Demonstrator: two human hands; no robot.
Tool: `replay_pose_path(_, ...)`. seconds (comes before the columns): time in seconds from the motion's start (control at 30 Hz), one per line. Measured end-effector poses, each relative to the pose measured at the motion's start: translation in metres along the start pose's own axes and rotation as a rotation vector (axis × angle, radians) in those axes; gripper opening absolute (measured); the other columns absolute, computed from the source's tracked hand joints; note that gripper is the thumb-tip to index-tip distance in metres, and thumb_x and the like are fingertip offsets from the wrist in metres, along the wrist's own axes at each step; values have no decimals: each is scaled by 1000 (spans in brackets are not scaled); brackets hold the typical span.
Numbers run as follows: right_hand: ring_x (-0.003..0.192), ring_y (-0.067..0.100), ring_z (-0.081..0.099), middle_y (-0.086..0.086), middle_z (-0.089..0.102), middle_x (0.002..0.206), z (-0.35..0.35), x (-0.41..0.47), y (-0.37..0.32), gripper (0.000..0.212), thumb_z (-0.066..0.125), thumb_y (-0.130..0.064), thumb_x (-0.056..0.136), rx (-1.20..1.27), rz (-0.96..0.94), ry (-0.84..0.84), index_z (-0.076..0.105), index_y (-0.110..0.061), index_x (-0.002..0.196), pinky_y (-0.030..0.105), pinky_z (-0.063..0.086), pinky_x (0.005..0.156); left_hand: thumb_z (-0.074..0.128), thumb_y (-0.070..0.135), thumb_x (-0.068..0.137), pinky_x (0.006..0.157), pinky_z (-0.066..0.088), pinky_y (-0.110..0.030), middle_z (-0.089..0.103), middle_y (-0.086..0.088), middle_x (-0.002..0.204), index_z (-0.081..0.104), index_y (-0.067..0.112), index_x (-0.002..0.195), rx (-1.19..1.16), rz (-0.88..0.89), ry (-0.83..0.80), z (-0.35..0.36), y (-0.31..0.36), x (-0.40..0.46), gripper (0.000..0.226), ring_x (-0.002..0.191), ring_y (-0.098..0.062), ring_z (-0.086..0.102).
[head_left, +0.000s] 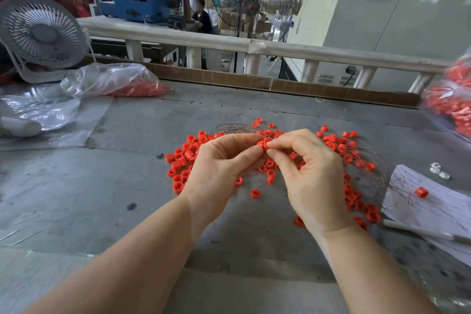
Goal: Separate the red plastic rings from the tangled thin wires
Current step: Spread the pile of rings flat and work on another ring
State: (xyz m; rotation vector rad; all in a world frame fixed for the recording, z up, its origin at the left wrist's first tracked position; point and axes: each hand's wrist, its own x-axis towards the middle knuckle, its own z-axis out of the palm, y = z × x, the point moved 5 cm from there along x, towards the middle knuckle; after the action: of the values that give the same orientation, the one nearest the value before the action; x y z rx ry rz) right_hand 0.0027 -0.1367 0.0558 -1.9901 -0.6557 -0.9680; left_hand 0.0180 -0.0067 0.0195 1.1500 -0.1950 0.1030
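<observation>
Ring [263, 144] between both hands' fingertips [270, 152]

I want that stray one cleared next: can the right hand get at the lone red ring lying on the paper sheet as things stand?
Probably yes, once freed. The right hand now pinches a red ring together with the left hand. The lone ring lies exposed on the paper sheet to its right, with only thin wires between.

Above the middle of the grey table [127, 173], the left hand [219, 163] and right hand [309, 171] pinch one red ring [263, 144] between their fingertips. Loose red rings [183, 160] lie under both hands, tangled with thin wires [377, 173] toward the right edge, where a paper sheet [433, 201] rests
</observation>
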Motion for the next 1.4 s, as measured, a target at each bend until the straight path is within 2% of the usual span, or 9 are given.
replay_pose_path(0.23, 77, 11, 60, -2, 64, 79, -1, 0, 1, 8, 70, 2, 76, 47, -7, -3, 71, -6, 77, 24, 49, 73, 68, 15, 64, 68, 54, -17, 74, -2, 80, 77, 21, 78, 14, 9, -9, 0, 0, 0, 17, 77, -11, 70)
replay_pose_path(0.6, 77, 8, 59, -2, 63, 79, 1, 0, 2, 9, 69, 4, 76, 69, 3, -4, 70, -5, 76, 15, 46, 73, 67, 14, 64, 71, 56, -19, 74, -3, 81, 77, 20, 78, -15, -25, -26, 1, 0, -1, 18, 79, -13, 70)
replay_pose_path(1.0, 78, 10, 58, 0, 63, 79, 2, 0, 1, 8, 68, 4, 78, 69, 41, -36, 70, -4, 77, 24, 48, 74, 67, 12, 65, 68, 55, -18, 74, -4, 80, 77, 17, 75, -22, -19, -17, 2, 0, -1, 15, 77, -13, 71)
replay_pose_path(1.17, 78, 17, 61, 2, 63, 79, 2, 1, -2, 7, 68, 4, 78, 9, -3, -50, 69, -3, 78, 32, 50, 73, 66, 12, 64, 67, 54, -17, 74, -3, 77, 77, 17, 74, -27, -22, -16, 1, 1, -1, 15, 75, -12, 71)
replay_pose_path(1.4, 78, 9, 58, 1, 63, 79, 2, 1, 0, 8, 67, 4, 78, 69, 53, -50, 69, -3, 77, 19, 47, 72, 66, 11, 63, 70, 56, -20, 73, -5, 77, 76, 14, 72, -56, -47, -1, 2, 0, -1, 14, 75, -14, 71)
